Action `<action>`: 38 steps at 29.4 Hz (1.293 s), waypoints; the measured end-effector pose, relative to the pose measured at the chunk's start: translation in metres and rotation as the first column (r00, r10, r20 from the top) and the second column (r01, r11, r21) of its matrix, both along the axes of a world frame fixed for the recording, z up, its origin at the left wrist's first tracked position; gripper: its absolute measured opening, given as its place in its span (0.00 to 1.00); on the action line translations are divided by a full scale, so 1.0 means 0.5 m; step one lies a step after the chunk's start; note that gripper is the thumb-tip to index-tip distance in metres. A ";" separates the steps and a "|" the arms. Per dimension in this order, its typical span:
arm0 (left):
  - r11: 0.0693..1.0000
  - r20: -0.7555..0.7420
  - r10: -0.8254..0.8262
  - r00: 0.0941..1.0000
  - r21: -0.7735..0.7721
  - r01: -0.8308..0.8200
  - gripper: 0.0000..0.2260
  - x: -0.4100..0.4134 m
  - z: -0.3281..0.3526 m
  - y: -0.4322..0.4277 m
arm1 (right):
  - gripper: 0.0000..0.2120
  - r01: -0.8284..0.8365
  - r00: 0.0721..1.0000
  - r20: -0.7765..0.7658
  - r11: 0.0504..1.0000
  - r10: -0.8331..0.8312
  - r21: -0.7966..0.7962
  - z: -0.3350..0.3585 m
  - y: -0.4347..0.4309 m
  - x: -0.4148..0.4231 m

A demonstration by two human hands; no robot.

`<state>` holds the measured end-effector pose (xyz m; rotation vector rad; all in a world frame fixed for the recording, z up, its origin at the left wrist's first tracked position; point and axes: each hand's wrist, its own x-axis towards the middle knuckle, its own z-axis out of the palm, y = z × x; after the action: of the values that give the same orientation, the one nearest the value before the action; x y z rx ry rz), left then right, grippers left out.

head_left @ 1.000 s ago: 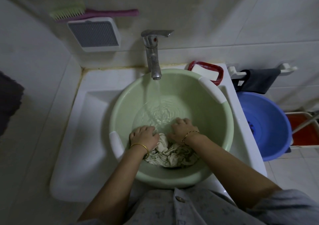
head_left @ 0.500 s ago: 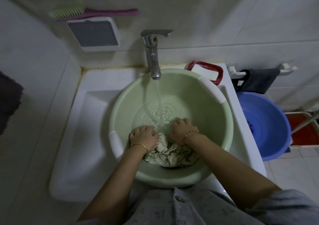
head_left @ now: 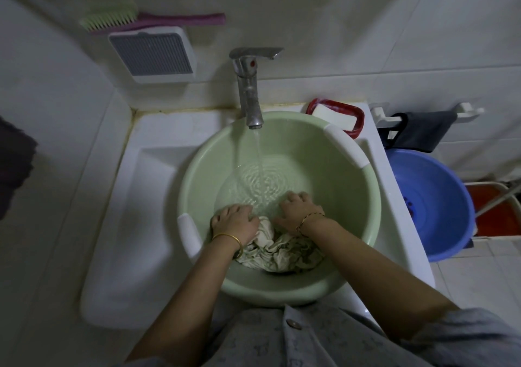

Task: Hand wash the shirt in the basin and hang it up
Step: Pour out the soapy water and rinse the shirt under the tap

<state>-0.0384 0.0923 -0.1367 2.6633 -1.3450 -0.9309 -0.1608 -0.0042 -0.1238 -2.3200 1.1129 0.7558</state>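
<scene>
Wet, crumpled shirt [head_left: 282, 251] bunched at the near side of the green basin [head_left: 342, 175], lying in shallow water. Left grip [head_left: 235, 224] and right grip [head_left: 298, 210] both clamped on its far edge, knuckles up. Tap [head_left: 249, 93] running into the basin just beyond the fingers. White sink [head_left: 158, 192] beneath, blue tub [head_left: 439, 197] off to the right

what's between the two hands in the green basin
In the head view, a bunched fold of the shirt sits between the left hand and right hand.
</scene>
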 end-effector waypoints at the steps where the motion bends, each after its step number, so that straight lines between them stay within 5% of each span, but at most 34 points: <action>1: 1.000 0.001 -0.001 1.000 0.002 0.001 0.19 0.000 0.000 0.000 | 0.28 -0.001 1.000 -0.003 1.000 0.001 0.001 -0.001 0.000 0.000; 38: 1.000 0.001 -0.007 1.000 0.004 0.007 0.19 0.002 -0.005 -0.001 | 0.28 -0.003 1.000 -0.005 1.000 0.003 0.003 -0.005 -0.001 0.000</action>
<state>-0.0376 0.0920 -0.1391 2.6636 -1.3551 -0.9342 -0.1606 -0.0047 -0.1263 -2.3195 1.1097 0.7647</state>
